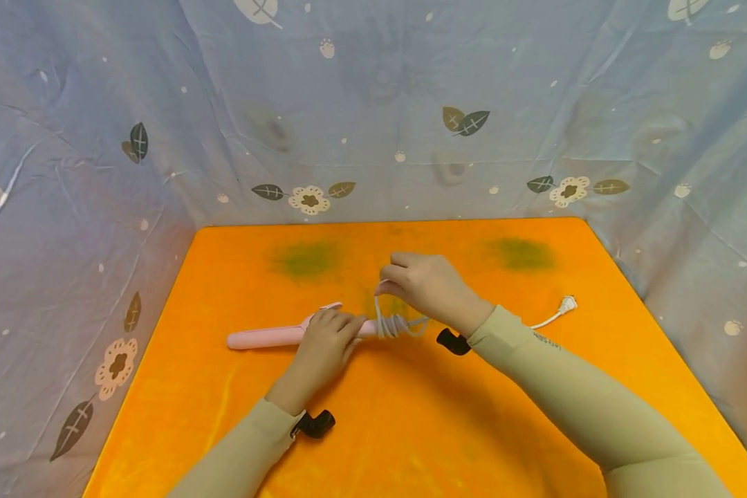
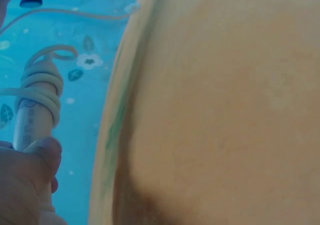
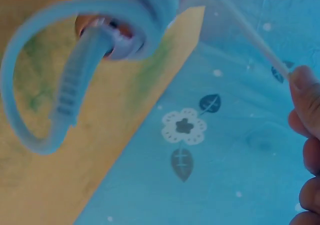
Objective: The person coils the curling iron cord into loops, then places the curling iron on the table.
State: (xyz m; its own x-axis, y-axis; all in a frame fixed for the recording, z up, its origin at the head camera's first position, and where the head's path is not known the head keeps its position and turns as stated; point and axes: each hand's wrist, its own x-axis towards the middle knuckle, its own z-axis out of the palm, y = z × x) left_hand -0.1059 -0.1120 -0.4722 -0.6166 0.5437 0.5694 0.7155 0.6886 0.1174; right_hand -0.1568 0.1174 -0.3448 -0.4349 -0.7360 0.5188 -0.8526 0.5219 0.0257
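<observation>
A pink curling iron lies across the middle of the head view, its barrel pointing left. My left hand grips it around the handle; in the left wrist view the thumb presses along the handle. Several turns of white cord are wound around the handle's right end, with a loose loop beside them. Above the coils my right hand pinches the cord and holds a stretch of it taut. In the right wrist view that stretch of cord runs straight to the fingertips.
The cord's white plug lies on the orange tabletop at the right, beyond my right forearm. Patterned curtains enclose the back and both sides. A black wrist mount sticks out from my left cuff, another from my right.
</observation>
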